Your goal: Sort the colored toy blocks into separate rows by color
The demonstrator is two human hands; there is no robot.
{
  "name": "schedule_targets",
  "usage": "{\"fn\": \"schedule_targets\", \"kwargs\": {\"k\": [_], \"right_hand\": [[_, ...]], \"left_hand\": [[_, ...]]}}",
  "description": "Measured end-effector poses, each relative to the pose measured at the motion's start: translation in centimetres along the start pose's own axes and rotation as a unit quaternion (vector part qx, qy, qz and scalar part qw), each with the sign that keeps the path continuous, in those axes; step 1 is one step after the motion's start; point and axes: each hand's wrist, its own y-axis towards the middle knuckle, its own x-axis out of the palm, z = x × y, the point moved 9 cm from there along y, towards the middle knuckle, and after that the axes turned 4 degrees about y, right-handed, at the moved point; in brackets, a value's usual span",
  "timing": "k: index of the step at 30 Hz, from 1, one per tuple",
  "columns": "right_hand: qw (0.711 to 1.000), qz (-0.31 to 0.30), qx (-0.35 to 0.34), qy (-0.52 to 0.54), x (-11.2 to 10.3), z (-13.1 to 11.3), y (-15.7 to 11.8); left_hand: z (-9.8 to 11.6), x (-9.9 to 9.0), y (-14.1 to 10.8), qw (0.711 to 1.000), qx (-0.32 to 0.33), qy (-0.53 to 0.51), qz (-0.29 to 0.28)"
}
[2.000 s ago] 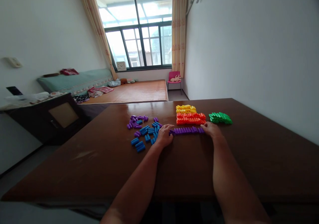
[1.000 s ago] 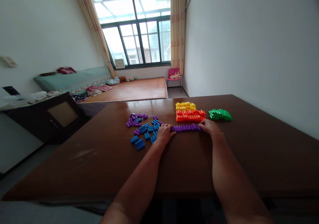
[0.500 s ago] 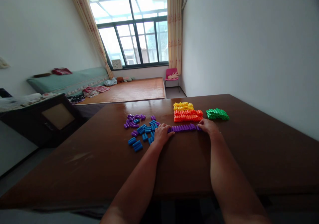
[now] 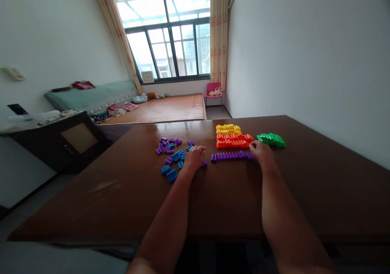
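A row of purple plastic blocks [image 4: 230, 155] runs left to right across the table, with one small piece [image 4: 213, 158] at its left end. My right hand [image 4: 260, 150] is at the row's right end, its fingers closed around the last purple block there. My left hand [image 4: 194, 158] is over the loose pieces left of the row. Its fingers are bent and a little apart, and I see nothing held in them. By its wrist a purple piece [image 4: 204, 164] shows. Blue blocks [image 4: 172, 175] and purple pieces [image 4: 166, 144] lie scattered beside it, some hidden under the hand.
Behind the purple row stand orange blocks [image 4: 233, 142], with yellow blocks [image 4: 228, 129] farther back. Green blocks [image 4: 271, 140] sit to the right, near my right hand. All rest on a brown table [image 4: 222, 201]. Beyond it are a bed [image 4: 173, 107] and a pink chair [image 4: 213, 89].
My left hand has left the row's left end and moved left over the loose pieces. The purple block at my right hand now meets the row, where a gap was. The view has shifted slightly.
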Motion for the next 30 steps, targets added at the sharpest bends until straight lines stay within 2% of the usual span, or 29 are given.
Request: {"fn": "schedule_targets", "kwargs": {"k": [4,9,11,15,17,23,26,30], "right_hand": [[0.999,0.029,-0.006,0.013,-0.5,-0.4,0.2],[0.999,0.039,-0.010,0.021,-0.7,-0.6,0.3],[0.999,0.038,-0.023,0.024,-0.7,-1.0,0.2],[0.997,0.038,-0.057,0.033,-0.5,-2.2,0.0],[0.997,0.019,-0.071,0.031,0.0,-2.6,0.0],[0.999,-0.040,-0.019,-0.015,1.4,-0.7,-0.1],[0.997,-0.073,-0.003,-0.021,2.0,-0.1,-0.1],[0.996,-0.082,0.004,-0.022,2.1,0.0,0.0]], "left_hand": [[-1.0,1.5,-1.3,0.991,0.000,0.057,-0.118],[-0.5,2.5,-1.6,0.987,0.023,0.070,-0.145],[-0.2,2.3,-1.3,0.990,0.020,0.059,-0.128],[0.9,1.0,-0.4,0.999,0.012,-0.011,-0.029],[2.0,1.3,0.0,0.999,0.028,-0.045,-0.006],[3.7,4.1,0.4,0.995,0.069,-0.069,-0.018],[3.7,4.9,0.4,0.993,0.087,-0.078,-0.023],[2.7,4.9,0.5,0.992,0.084,-0.090,-0.013]]}}
